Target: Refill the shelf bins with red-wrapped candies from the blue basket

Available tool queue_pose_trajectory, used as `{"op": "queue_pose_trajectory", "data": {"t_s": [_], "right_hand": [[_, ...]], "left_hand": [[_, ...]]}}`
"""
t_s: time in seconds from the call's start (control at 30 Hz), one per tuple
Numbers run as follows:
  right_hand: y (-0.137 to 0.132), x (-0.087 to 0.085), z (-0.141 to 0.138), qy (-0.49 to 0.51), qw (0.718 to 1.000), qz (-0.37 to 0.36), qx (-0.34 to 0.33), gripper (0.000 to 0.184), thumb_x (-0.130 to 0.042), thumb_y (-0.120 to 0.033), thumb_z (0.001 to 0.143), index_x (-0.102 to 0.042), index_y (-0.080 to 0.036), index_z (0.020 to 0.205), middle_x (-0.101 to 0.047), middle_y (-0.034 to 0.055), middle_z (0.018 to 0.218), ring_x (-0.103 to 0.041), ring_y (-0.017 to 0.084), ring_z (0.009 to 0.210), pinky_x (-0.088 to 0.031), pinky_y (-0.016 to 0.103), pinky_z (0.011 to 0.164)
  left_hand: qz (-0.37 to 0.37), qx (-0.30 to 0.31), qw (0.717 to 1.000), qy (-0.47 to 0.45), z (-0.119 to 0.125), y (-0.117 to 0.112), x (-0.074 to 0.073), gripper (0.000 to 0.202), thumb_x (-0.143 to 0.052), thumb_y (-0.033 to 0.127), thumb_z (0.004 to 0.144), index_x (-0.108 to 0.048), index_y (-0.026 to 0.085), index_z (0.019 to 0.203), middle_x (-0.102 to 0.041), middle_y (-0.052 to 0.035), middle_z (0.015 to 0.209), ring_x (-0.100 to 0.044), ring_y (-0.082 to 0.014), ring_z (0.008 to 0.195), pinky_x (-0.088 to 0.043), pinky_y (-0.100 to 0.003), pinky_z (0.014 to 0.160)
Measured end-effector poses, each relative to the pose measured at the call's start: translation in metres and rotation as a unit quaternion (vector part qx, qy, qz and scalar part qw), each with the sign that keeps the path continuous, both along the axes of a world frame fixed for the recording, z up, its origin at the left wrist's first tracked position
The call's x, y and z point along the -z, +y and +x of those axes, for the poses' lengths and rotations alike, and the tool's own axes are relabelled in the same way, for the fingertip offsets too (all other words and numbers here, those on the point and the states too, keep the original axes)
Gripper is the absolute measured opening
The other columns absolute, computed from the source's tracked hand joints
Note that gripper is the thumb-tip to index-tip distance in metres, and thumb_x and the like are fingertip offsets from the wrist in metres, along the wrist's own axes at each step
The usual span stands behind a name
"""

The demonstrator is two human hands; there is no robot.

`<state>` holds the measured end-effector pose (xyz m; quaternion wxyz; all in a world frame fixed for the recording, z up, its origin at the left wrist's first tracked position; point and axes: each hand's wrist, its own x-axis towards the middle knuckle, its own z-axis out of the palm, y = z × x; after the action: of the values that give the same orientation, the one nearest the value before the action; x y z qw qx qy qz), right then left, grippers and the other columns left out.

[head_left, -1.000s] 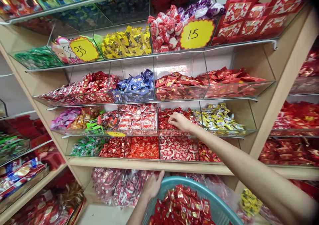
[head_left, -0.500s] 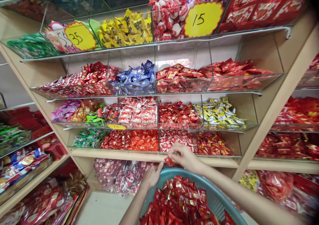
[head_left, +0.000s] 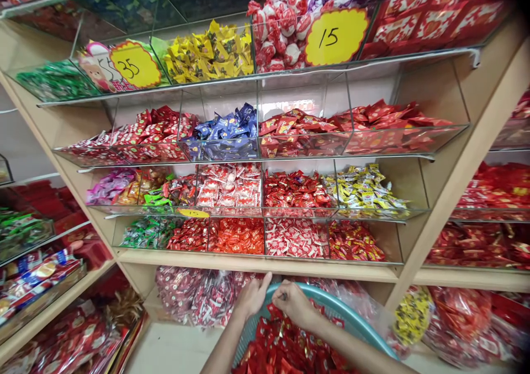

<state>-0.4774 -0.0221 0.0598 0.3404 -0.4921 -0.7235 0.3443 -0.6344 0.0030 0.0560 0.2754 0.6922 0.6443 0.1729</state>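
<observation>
Head view looks down on a teal basket (head_left: 360, 324) heaped with red-and-gold wrapped sweets (head_left: 290, 346), held low in front of a wooden shelf unit (head_left: 256, 263). At the basket's far rim the left hand (head_left: 253, 296) grips the edge, fingers curled over it. Just beside it, over the same rim, the right hand (head_left: 295, 303) is curled down onto the sweets, fingertips among the wrappers; whether it pinches one I cannot tell. Directly above the basket, the unit's clear bins hold red sweets, with a bin of yellow-and-white sweets (head_left: 364, 191) up to the right. High above the basket a yellow price tag (head_left: 335, 36) reads 15.
</observation>
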Motion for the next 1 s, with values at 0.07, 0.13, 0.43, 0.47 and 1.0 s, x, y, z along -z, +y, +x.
{"op": "queue_pose_trajectory", "data": {"t_s": [0.07, 0.13, 0.43, 0.47, 1.0], "right_hand": [[0.003, -0.002, 0.002, -0.018, 1.000, 0.014, 0.022, 0.017, -0.053, -0.014, 0.073, -0.069, -0.019, 0.069, -0.063, 0.0032, 0.077, -0.061, 0.020, 0.076, -0.045, 0.031, 0.072], [0.006, -0.012, 0.007, -0.018, 0.999, 0.034, 0.027, 0.016, -0.055, -0.017, 0.076, -0.070, -0.020, 0.076, -0.062, 0.0042, 0.081, -0.061, 0.020, 0.079, -0.045, 0.032, 0.074], [0.032, -0.137, 0.048, -0.046, 0.973, 0.224, 0.032, 0.016, -0.054, -0.030, 0.086, -0.066, -0.019, 0.083, -0.058, 0.0044, 0.087, -0.056, 0.018, 0.082, -0.043, 0.030, 0.074], [0.040, -0.152, 0.053, -0.063, 0.965, 0.249, 0.048, 0.016, -0.054, -0.030, 0.086, -0.066, -0.020, 0.083, -0.058, 0.0040, 0.087, -0.056, 0.017, 0.080, -0.042, 0.029, 0.073], [0.136, -0.194, 0.075, -0.252, 0.879, 0.329, 0.235, 0.019, -0.057, -0.038, 0.077, -0.060, -0.020, 0.071, -0.055, 0.0040, 0.083, -0.053, 0.018, 0.080, -0.039, 0.028, 0.073]], "left_hand": [[0.000, 0.001, 1.000, -0.006, 0.000, 0.000, 0.000, 0.083, -0.011, 0.074, 0.084, -0.065, 0.014, 0.064, -0.068, -0.0120, 0.068, -0.065, -0.0229, 0.071, -0.038, -0.027, 0.064], [-0.001, 0.004, 1.000, -0.009, -0.001, 0.000, 0.000, 0.083, -0.011, 0.073, 0.084, -0.065, 0.014, 0.065, -0.068, -0.0122, 0.069, -0.065, -0.0230, 0.072, -0.038, -0.027, 0.063], [0.002, 0.009, 1.000, -0.013, 0.000, -0.001, 0.000, 0.082, -0.009, 0.075, 0.083, -0.061, 0.016, 0.061, -0.065, -0.0099, 0.065, -0.060, -0.0211, 0.065, -0.037, -0.027, 0.061], [0.004, 0.008, 1.000, -0.010, 0.000, 0.000, 0.001, 0.081, -0.009, 0.075, 0.083, -0.060, 0.016, 0.059, -0.064, -0.0093, 0.063, -0.060, -0.0205, 0.063, -0.037, -0.027, 0.060], [0.009, -0.001, 1.000, 0.009, 0.000, 0.001, 0.001, 0.079, -0.009, 0.073, 0.085, -0.058, 0.017, 0.057, -0.065, -0.0100, 0.063, -0.062, -0.0209, 0.065, -0.038, -0.027, 0.063]]}}
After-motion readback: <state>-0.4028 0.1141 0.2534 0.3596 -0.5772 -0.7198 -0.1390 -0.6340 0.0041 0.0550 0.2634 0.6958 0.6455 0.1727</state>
